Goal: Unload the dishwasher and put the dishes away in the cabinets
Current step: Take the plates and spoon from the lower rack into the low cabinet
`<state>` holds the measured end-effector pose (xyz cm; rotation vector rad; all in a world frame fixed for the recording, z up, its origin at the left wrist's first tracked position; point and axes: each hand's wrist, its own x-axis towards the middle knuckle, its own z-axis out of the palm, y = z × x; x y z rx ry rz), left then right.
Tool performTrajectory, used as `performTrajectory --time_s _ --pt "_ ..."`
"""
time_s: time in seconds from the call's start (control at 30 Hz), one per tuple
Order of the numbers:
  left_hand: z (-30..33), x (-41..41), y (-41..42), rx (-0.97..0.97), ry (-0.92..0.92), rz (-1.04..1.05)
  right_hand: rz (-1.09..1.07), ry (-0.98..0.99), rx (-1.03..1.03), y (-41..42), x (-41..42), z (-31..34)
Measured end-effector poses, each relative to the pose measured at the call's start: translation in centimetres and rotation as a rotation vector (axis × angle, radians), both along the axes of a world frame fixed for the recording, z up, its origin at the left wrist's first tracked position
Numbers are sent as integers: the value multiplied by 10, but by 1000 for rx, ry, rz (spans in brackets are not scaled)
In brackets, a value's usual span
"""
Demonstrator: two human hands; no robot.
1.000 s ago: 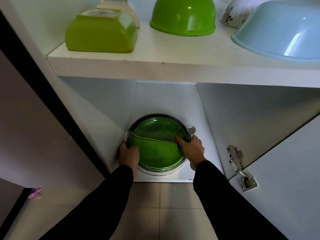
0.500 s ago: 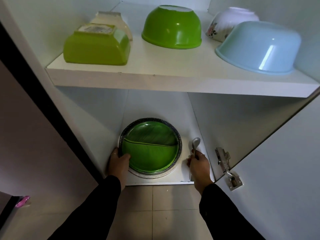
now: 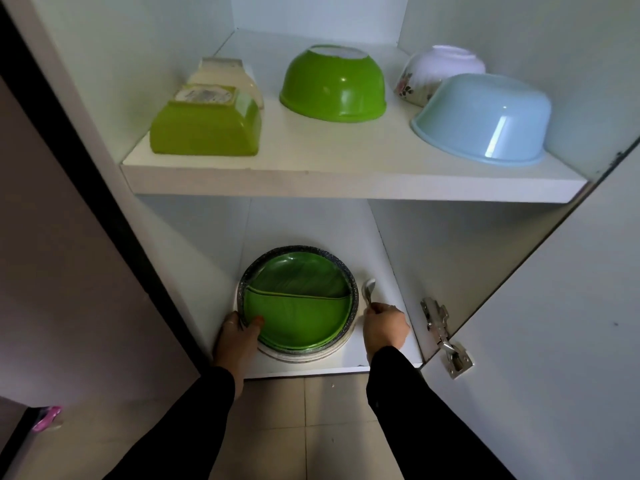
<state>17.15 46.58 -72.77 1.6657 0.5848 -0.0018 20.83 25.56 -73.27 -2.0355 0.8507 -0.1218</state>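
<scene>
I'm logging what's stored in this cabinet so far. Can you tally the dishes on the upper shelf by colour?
Green: 2, the square container and the round bowl
Cream: 1, the container behind the square one
White floral: 1, the bowl
Light blue: 1, the basin
Total: 5, all upside down

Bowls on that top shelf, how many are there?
5, all upside down: square green bowl front left, cream one behind it, round green centre, floral white back right, pale blue front right.

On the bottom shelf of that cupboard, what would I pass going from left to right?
Left hand gripping the plates' edge → stack of plates, green divided one on top → spoon → right hand holding the spoon → door hinge.
</scene>
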Motion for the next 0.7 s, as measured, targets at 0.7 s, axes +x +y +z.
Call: performTrajectory --time_s 0.7 --pt "155 -65 8 42 433 -427 391 212 -263 26 -56 160"
